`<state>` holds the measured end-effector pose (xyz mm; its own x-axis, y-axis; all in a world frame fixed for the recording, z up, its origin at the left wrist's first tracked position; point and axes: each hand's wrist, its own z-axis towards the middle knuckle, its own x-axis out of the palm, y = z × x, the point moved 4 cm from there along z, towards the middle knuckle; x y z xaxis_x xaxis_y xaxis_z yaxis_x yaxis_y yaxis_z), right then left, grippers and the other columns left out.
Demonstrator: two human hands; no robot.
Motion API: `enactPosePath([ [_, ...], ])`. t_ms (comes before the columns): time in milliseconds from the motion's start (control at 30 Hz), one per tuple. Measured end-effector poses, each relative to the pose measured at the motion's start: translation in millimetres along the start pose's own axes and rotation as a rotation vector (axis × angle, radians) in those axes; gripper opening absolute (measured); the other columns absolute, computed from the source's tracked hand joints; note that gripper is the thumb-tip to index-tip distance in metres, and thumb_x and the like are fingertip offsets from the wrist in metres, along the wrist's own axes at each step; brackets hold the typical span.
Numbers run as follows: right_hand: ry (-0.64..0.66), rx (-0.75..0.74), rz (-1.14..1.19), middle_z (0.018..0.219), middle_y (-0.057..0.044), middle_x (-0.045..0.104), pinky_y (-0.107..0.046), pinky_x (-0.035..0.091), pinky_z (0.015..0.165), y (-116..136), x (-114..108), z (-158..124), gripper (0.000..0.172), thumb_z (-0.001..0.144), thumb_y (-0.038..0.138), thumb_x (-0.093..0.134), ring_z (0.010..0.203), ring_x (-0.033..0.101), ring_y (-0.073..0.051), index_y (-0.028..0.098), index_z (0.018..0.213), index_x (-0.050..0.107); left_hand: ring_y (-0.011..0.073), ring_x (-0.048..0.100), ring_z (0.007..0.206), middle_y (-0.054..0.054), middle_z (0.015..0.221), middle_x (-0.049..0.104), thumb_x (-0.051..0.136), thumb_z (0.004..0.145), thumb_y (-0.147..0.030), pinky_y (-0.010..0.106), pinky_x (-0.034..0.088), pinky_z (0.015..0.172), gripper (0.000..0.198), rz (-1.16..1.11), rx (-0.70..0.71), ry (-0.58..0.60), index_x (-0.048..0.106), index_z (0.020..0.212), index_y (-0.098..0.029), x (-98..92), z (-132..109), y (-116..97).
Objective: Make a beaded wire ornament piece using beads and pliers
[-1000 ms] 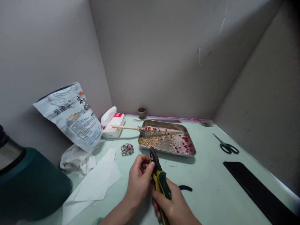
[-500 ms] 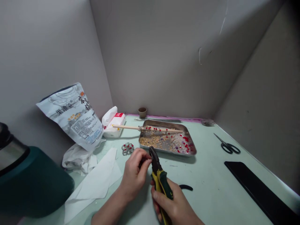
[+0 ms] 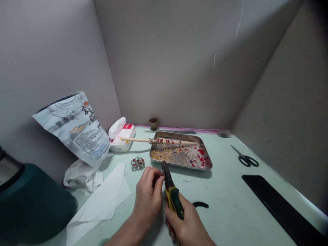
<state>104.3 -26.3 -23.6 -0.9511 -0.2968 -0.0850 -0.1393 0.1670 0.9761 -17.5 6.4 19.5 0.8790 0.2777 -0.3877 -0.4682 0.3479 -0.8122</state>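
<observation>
My right hand (image 3: 187, 223) grips the yellow-and-green handles of a pair of pliers (image 3: 171, 189), jaws pointing up and away. My left hand (image 3: 148, 196) is curled right beside the jaws, its fingertips pinched on something too small to make out. Just beyond the hands stands a metal tray (image 3: 207, 166) of gold and red beads. A wooden stick (image 3: 134, 139) strung with red beads lies across the tray's far rim. A small beaded ring piece (image 3: 137, 163) rests on the table left of the tray.
White paper sheets (image 3: 105, 198) and a printed bag (image 3: 77, 128) lie to the left, with a tissue pack (image 3: 121, 135) behind. Scissors (image 3: 244, 159) and a flat black case (image 3: 279, 205) sit on the right. A dark green object (image 3: 30, 201) fills the near left. A small cup (image 3: 153, 122) stands at the back wall.
My left hand has shifted slightly, fingers staying pinched at the plier jaws. The view has tilted a little; the pliers stay in my right hand.
</observation>
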Motion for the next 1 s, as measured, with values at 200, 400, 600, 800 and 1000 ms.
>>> enactPosePath([
  [200,0.136,0.043,0.207,0.056,0.006,0.046,-0.02,0.036,0.044,13,2,-7,0.038,0.079,0.049,0.06,0.045,0.04,-0.007,0.017,0.094,0.046,0.0147,0.053,0.072,0.003,0.078,0.056,0.052,0.086,-0.022,0.026,0.043,0.065,0.009,-0.172,0.02,0.088,0.056,0.079,-0.018,-6.1,12,2],
  [400,0.164,0.058,0.2,0.054,0.007,0.046,-0.021,0.037,0.044,15,2,-6,0.04,0.076,0.05,0.061,0.044,0.041,-0.008,0.017,0.092,0.047,0.0145,0.053,0.07,0.002,0.077,0.056,0.051,0.087,-0.024,0.026,0.043,0.063,0.009,-0.205,-0.026,0.092,0.054,0.081,-0.019,-3.5,9,5],
  [600,0.065,0.056,0.085,0.055,0.006,0.045,-0.02,0.035,0.043,7,-1,-3,0.03,0.079,0.043,0.059,0.045,0.041,-0.008,0.018,0.088,0.047,0.016,0.051,0.074,0.003,0.077,0.055,0.049,0.087,-0.019,0.028,0.041,0.069,0.011,0.013,0.156,0.012,0.055,0.078,-0.019,-6.9,5,-5],
  [800,0.175,0.048,0.246,0.057,0.006,0.046,-0.02,0.038,0.046,22,1,-9,0.043,0.074,0.054,0.063,0.047,0.041,-0.008,0.017,0.088,0.047,0.0112,0.046,0.058,-0.001,0.07,0.052,0.054,0.085,-0.031,0.022,0.038,0.052,0.012,-0.409,-0.231,0.065,0.051,0.085,-0.019,4.7,5,11],
  [1000,0.058,0.025,0.079,0.056,0.006,0.046,-0.02,0.036,0.045,14,-3,0,0.027,0.078,0.04,0.059,0.047,0.042,-0.008,0.018,0.084,0.046,0.0151,0.052,0.071,0.003,0.076,0.056,0.055,0.083,-0.023,0.026,0.043,0.064,0.009,-0.176,-0.04,-0.005,0.056,0.076,-0.019,-5.1,4,-6],
])
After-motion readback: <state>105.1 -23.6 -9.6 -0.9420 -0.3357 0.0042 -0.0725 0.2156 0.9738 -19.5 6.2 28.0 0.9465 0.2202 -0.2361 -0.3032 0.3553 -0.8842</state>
